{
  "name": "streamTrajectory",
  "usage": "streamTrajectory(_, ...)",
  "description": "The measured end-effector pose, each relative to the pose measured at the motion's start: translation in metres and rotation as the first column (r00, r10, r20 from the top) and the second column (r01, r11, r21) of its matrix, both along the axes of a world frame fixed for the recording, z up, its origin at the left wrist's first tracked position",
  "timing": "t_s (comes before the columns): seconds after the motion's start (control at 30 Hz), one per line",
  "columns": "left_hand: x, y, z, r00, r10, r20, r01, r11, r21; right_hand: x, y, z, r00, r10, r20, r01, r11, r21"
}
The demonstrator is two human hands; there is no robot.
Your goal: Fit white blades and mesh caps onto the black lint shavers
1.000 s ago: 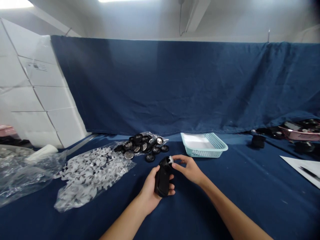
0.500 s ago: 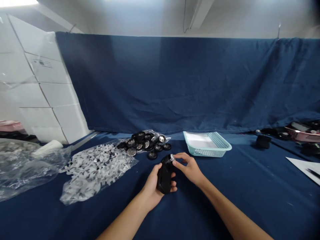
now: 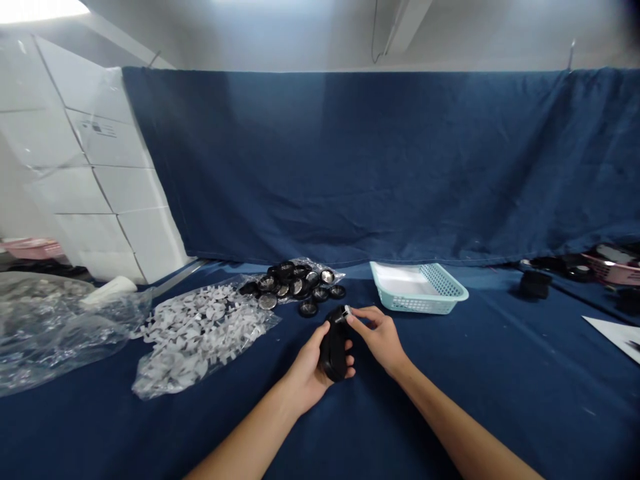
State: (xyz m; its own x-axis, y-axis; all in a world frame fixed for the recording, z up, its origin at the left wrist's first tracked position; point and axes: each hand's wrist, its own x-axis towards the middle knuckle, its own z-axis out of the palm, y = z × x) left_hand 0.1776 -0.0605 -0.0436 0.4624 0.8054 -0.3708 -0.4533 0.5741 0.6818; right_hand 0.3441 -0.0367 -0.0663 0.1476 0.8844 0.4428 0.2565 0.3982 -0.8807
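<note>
My left hand (image 3: 311, 373) is wrapped round a black elongated handheld housing (image 3: 333, 350), tilted with its narrower end away from me. At that far end sits a small light grey plastic piece (image 3: 347, 311). My right hand (image 3: 380, 337) pinches this piece between thumb and fingertips, against the housing; how far it is seated I cannot tell. Just beyond the hands lies a heap of round black caps (image 3: 295, 283) with shiny insides, partly on clear plastic. To the left, many small light grey plastic parts (image 3: 200, 333) are spread on an opened clear bag.
A mint green basket (image 3: 420, 303) with white paper inside stands behind my right hand. Another clear bag (image 3: 60, 340) lies far left, near stacked white boxes (image 3: 125, 193). On the right are a black object (image 3: 535, 285), a pink basket (image 3: 613, 270) and a white sheet (image 3: 617, 337).
The view has shifted slightly, so the surroundings sit a little further right. The black housing has turned a little in my left hand, while my right hand keeps its pinch at the far end.
</note>
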Motion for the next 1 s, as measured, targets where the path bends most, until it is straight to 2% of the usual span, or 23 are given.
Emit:
streamTrajectory(0.27, 0.001, 0.001, -0.001, 1.0, -0.001, 0.027, 0.002, 1.0, -0.026, 0.005, 0.005, -0.005, 0.999, 0.045, -0.007, -0.045, 0.999, 0.023)
streamTrajectory(0.43, 0.001, 0.001, -0.001, 1.0, 0.0, 0.009, 0.0, 1.0, -0.026, 0.008, 0.006, -0.005, 0.999, -0.024, 0.048, 0.022, 0.999, 0.028)
streamTrajectory(0.7, 0.001, -0.001, 0.003, 1.0, -0.004, 0.012, 0.005, 1.0, -0.023, 0.004, -0.002, 0.001, 0.976, -0.161, 0.147, 0.145, 0.983, 0.113)
streamTrajectory(1.0, 0.001, -0.001, 0.003, 1.0, -0.002, 0.011, 0.002, 0.999, -0.038, 0.005, -0.003, 0.008, 0.966, -0.098, 0.24, 0.064, 0.987, 0.145)
